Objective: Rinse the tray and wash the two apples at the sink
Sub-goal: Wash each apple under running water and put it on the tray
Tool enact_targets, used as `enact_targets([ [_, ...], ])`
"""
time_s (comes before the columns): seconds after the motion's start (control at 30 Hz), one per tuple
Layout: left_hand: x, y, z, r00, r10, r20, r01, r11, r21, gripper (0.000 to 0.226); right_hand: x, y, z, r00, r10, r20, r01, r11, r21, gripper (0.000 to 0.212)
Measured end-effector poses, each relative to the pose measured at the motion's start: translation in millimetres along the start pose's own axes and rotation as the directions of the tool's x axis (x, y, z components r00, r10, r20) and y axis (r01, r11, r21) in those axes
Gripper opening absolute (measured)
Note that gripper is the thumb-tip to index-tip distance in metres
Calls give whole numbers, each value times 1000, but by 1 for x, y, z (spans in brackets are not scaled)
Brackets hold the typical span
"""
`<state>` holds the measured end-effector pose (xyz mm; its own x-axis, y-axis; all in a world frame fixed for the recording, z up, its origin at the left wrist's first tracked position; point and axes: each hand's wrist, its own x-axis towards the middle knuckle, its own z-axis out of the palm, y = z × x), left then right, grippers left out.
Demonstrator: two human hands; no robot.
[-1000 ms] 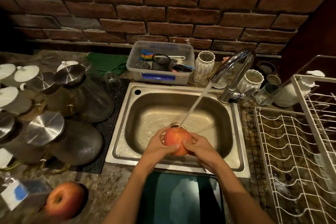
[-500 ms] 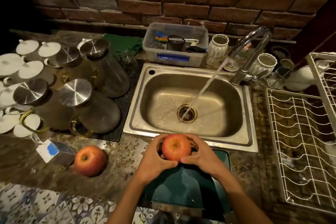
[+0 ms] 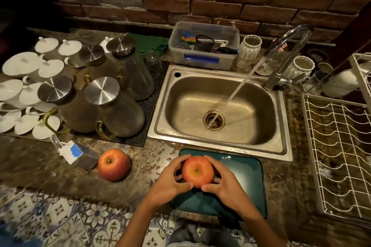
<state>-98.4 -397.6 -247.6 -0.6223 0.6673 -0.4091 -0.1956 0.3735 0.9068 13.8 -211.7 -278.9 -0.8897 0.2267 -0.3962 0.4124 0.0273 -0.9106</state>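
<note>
Both hands, left hand (image 3: 168, 181) and right hand (image 3: 226, 183), cup a glossy round red apple (image 3: 197, 171) over a glazed rectangular teal tray (image 3: 249, 176) at the granite countertop's (image 3: 285, 176) front edge.

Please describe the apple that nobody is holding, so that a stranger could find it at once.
Start at the steel sink and go to the wet counter in front of its left corner. The loose apple lies there, between a small blue-and-white carton and the green tray. Unlike the held apple, no hand touches it.

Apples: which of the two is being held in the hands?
The apple over the green tray, gripped by the left hand and right hand. The other apple sits alone on the counter, left of the tray.
</note>
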Motion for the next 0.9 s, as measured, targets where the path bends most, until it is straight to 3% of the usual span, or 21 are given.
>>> enact_targets([
  [0.4,-16,-21,-18,979,-57,-198,29,989,-143,60,3,-3,-1,1000,9,20,-7,997,-83,83],
  [0.6,-35,-27,-42,920,-67,-385,38,996,-81,49,3,-2,-3,998,48,51,-42,994,-101,89],
  [0.73,-51,-30,-56,811,-5,-585,110,983,145,37,2,-6,-3,996,67,53,-63,994,-84,93],
  [0.83,-57,-39,-71,672,266,-691,203,831,518,43,3,-10,-3,996,69,57,-64,994,-88,94],
  [0.9,-57,-40,-83,589,362,-723,289,740,607,57,4,-10,-4,996,69,55,-64,994,-90,93],
])
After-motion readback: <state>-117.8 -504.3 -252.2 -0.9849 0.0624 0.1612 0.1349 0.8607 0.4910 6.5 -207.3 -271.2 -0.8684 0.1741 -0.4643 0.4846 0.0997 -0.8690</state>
